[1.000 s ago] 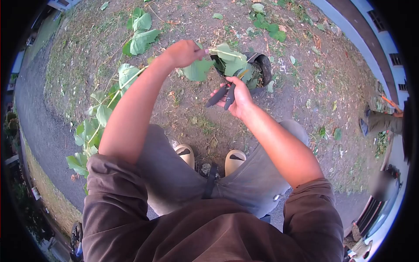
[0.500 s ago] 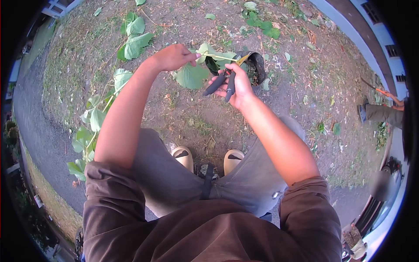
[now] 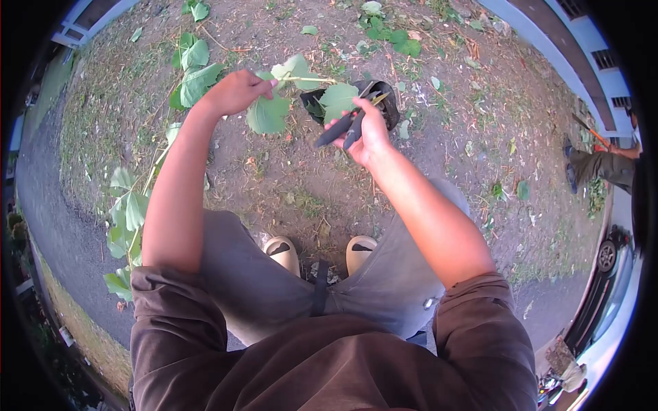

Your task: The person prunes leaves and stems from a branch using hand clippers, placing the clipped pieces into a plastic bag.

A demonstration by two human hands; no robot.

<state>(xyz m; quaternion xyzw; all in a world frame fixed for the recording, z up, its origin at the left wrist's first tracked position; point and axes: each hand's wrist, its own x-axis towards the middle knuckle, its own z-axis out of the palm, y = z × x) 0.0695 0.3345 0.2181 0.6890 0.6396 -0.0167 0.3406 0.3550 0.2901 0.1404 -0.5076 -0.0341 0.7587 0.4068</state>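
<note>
My left hand (image 3: 236, 94) is closed, pinching the stem of a leafy vine (image 3: 267, 114) between thumb and fingers. The cut-looking tip of the stem points right, apart from the blades. My right hand (image 3: 370, 137) is wrapped round the dark handles of pruning shears (image 3: 336, 129). Their handles lie close together, and the blades point up and right, partly hidden. A loose-looking leaf (image 3: 338, 101) is just beside the shears; whether it is attached cannot be told. Behind it, a black bag or pot (image 3: 391, 109) lies on the ground with its opening partly covered.
A long leafy vine (image 3: 130, 212) trails along my left side, with more leaves (image 3: 199, 75) ahead. Leaf scraps lie over the dirt and grass. Another person (image 3: 603, 168) holds a long orange-handled tool at far right, near a parked car (image 3: 606, 274).
My left hand has moved left with the vine stem, away from the shears. The shears' handles have come closer together. A leaf now shows in front of the black bag or pot.
</note>
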